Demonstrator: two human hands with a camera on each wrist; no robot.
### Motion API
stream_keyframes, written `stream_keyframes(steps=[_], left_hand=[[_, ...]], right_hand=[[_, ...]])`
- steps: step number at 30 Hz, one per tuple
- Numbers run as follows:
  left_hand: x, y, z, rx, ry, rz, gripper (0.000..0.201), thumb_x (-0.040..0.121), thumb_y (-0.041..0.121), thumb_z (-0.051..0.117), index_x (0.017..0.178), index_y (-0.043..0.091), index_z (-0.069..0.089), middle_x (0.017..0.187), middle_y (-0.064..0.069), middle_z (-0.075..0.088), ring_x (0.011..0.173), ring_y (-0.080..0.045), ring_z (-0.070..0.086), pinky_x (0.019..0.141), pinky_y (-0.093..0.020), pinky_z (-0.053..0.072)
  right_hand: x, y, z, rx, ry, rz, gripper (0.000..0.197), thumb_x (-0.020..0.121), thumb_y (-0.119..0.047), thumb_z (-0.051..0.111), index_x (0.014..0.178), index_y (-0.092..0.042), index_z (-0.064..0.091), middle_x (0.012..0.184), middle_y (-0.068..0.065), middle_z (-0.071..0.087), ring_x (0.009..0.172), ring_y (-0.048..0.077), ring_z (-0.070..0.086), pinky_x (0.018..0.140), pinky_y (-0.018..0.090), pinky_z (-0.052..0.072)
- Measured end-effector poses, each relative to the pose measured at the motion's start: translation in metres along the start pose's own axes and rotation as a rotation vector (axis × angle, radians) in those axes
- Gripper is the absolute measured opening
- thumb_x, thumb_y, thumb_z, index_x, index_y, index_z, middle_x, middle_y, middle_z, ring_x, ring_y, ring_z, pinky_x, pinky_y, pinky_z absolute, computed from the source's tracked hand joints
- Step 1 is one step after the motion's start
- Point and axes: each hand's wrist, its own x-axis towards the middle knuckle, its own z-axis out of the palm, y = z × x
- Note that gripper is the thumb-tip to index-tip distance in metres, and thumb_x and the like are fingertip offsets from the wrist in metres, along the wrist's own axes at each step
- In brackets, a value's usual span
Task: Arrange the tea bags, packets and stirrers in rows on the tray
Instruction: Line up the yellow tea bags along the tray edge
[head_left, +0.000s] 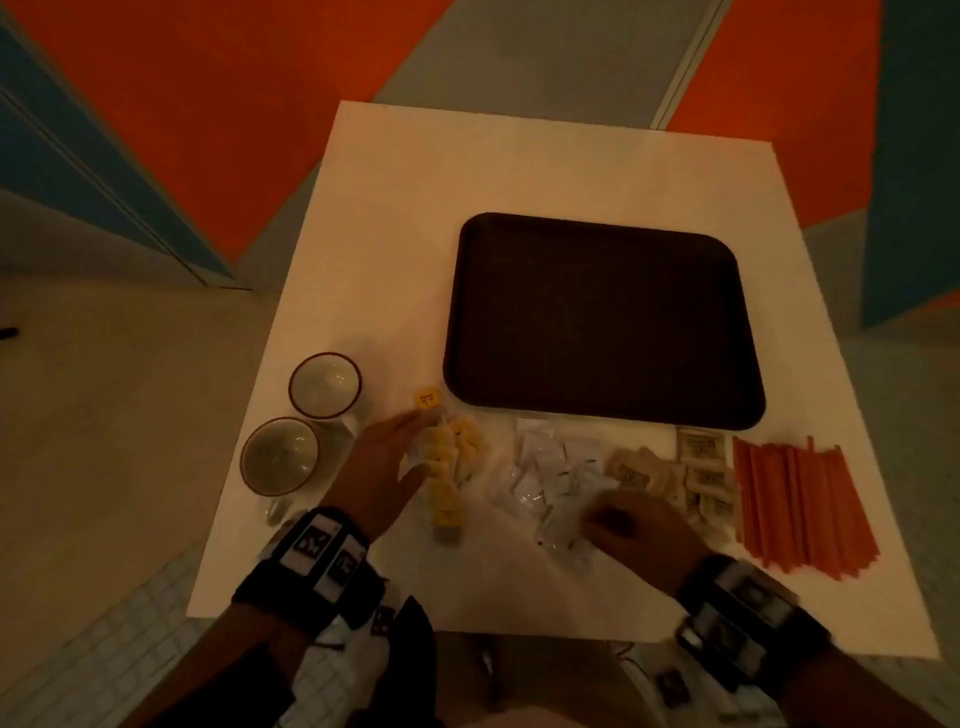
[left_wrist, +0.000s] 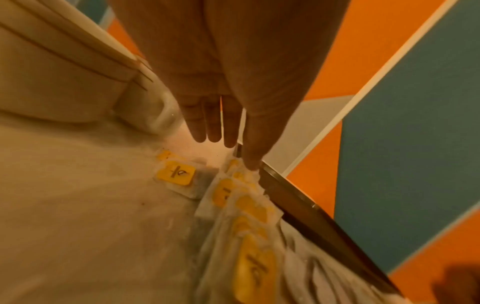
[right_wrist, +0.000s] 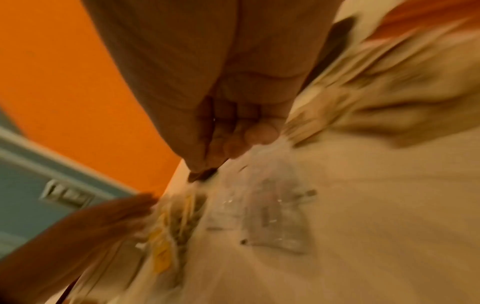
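Note:
The dark brown tray (head_left: 602, 322) lies bare on the white table (head_left: 395, 234). In front of it, left to right, are yellow-tagged tea bags (head_left: 447, 462), white packets (head_left: 550, 467), beige packets (head_left: 701, 467) and orange stirrers (head_left: 800, 504). My left hand (head_left: 410, 447) lies with straight fingers (left_wrist: 213, 123) against the tea bags (left_wrist: 249, 207), the thumb tip touching the pile beside the tray's edge (left_wrist: 298, 201). My right hand (head_left: 608, 519) hovers with curled fingers (right_wrist: 259, 131) over the white packets (right_wrist: 272, 205); nothing shows inside its fingers, and that view is blurred.
Two empty cups (head_left: 324, 384) (head_left: 280, 454) stand at the table's left edge, close to my left wrist. One loose tea bag tag (head_left: 426, 398) lies near the tray's front left corner. Bare table shows behind and left of the tray.

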Motion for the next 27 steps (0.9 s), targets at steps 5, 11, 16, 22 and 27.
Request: stream_keyframes(steps=[5,11,16,22,27], left_hand=[[0.015,-0.005,0.004,0.155,-0.172,-0.051,0.073,0.073,0.037,0.070,0.136,0.026,0.036,0.131,0.002,0.048,0.116,-0.023,0.045,0.099,-0.032,0.035],[0.012,-0.001,0.010,0.218,-0.133,-0.029,0.040,0.074,0.028,0.070,0.111,0.019,0.058,0.112,-0.005,0.053,0.101,-0.028,0.047,0.087,-0.037,0.040],[0.007,-0.005,0.012,0.129,-0.133,0.002,0.028,0.080,0.039,0.055,0.095,0.018,0.066,0.100,-0.003,0.056,0.092,-0.024,0.047,0.078,-0.032,0.038],[0.003,0.006,-0.001,0.043,-0.168,-0.045,0.023,0.088,0.023,0.053,0.100,0.007,0.064,0.100,-0.011,0.064,0.097,-0.029,0.055,0.082,-0.035,0.041],[0.000,0.010,-0.015,-0.091,0.015,-0.126,0.022,0.085,0.013,0.061,0.106,0.008,0.063,0.105,-0.009,0.063,0.088,-0.018,0.052,0.077,-0.024,0.035]], right_hand=[[0.065,-0.054,0.030,-0.054,0.006,-0.159,0.020,0.089,-0.021,0.055,0.108,-0.017,0.059,0.103,-0.003,0.052,0.086,0.008,0.047,0.076,0.015,0.035],[0.099,-0.085,0.040,-0.018,0.086,-0.145,0.045,0.086,-0.021,0.058,0.128,-0.013,0.046,0.131,0.006,0.047,0.120,0.024,0.044,0.105,0.035,0.035],[0.108,-0.086,0.050,-0.033,0.038,-0.043,0.058,0.084,-0.026,0.063,0.135,-0.017,0.038,0.140,0.008,0.038,0.128,0.026,0.039,0.108,0.038,0.034],[0.105,-0.085,0.054,0.046,0.105,-0.024,0.045,0.085,-0.024,0.059,0.127,-0.027,0.044,0.108,0.007,0.056,0.098,0.022,0.053,0.087,0.034,0.046],[0.100,-0.079,0.046,0.060,0.195,-0.175,0.020,0.087,-0.013,0.056,0.105,-0.016,0.064,0.104,0.004,0.062,0.101,0.018,0.051,0.081,0.019,0.033]])
